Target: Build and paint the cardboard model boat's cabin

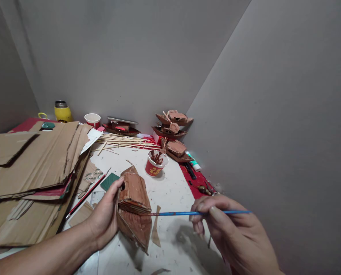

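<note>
My left hand [106, 217] grips a brown cardboard model boat [134, 191] by its left side, held tilted over the white work surface [173, 187]. Its fingers pass behind the hull and are partly hidden. Between the thumb and fingers of my right hand [224, 225] is a thin blue paintbrush [176, 213]. The brush tip touches the boat just under the edge of its cabin roof. Behind the boat stands a red and white paper cup [155, 170], its inside smeared with brown paint.
Stacked cardboard sheets [35, 164] fill the left side. Thin wooden sticks [124, 141] lie at the back, near another model boat [120, 128]. More boats [174, 122] are piled at the back right. A yellow flask [63, 112] and a white-rimmed cup [92, 119] stand by the grey wall.
</note>
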`<state>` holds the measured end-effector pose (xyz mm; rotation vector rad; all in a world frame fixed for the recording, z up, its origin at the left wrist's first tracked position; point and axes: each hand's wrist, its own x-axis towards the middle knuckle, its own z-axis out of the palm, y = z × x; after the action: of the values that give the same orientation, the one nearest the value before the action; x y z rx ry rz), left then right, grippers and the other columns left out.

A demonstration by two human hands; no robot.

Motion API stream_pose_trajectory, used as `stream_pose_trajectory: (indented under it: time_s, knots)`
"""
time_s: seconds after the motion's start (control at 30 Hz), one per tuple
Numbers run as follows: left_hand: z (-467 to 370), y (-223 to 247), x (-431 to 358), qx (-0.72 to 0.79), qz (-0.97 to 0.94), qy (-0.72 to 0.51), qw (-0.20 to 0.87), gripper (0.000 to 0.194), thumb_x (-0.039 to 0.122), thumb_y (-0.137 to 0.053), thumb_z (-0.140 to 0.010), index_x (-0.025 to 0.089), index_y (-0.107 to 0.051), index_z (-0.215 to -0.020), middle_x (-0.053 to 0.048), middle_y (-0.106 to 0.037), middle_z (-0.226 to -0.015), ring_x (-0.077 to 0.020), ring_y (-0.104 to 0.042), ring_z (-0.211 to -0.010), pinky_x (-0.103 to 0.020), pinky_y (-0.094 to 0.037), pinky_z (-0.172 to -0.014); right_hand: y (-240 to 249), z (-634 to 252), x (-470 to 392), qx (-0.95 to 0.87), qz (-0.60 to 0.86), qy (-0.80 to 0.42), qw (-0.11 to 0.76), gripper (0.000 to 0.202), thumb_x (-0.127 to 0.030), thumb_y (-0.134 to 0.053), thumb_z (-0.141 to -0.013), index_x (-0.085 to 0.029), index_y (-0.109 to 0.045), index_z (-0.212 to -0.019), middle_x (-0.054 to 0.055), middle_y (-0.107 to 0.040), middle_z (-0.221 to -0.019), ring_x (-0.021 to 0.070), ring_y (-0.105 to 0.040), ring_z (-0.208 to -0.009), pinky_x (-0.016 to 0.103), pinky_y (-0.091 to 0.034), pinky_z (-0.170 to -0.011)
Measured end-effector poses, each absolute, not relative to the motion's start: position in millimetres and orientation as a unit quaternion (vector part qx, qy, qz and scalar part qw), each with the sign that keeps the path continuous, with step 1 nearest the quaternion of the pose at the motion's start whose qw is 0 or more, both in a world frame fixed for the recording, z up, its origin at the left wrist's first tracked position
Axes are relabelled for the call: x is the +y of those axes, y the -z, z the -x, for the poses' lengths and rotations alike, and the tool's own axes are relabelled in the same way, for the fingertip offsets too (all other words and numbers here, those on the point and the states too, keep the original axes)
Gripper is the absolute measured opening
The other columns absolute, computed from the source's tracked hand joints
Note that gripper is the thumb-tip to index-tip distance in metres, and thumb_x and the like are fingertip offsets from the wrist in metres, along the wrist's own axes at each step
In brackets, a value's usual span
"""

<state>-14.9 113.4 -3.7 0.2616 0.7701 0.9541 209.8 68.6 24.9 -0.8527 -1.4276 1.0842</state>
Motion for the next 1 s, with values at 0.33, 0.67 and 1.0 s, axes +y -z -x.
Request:
stream_pose_trajectory:
  time_s: [0.33,0.67,1.0]
  knots:
    - [15,4,113,0.355,-0.123,-0.448,0.811,0.031,0.039,-0.057,-0.086,0.015,-0.070,-0.101,-0.005,-0.077,-0.081,-0.0214,-0.072,-0.071,-0.030,-0.055,-0.066,-31,-214,55,-0.772,0.341,-0.228,0.485,0.020,-0.017,-0.049,-0.096,-0.025,-0.064,-0.106,0.004,-0.068,-0.083,0.0158,-0.066,-0.074,0.026,-0.055,-0.066]
    - [15,0,112,0.376,-0.127,-0.449,0.801,0.034,0.039,-0.056,-0.087,0.015,-0.069,-0.106,-0.006,-0.077,-0.079,-0.0218,-0.073,-0.069,-0.033,-0.057,-0.071,-39,-220,52,-0.752,0.362,-0.236,0.498,0.017,-0.022,-0.049,-0.097,-0.025,-0.065,-0.102,0.001,-0.068,-0.082,0.0130,-0.066,-0.073,0.021,-0.055,-0.066]
    - [14,-3,113,0.354,-0.116,-0.438,0.818,0.035,0.038,-0.053,-0.089,0.014,-0.069,-0.109,-0.009,-0.077,-0.097,-0.0243,-0.072,-0.088,-0.036,-0.057,-0.081,-30,-218,62,-0.723,0.367,-0.271,0.518,0.017,-0.021,-0.053,-0.095,-0.027,-0.068,-0.101,0.003,-0.069,-0.081,0.0166,-0.068,-0.070,0.027,-0.056,-0.064]
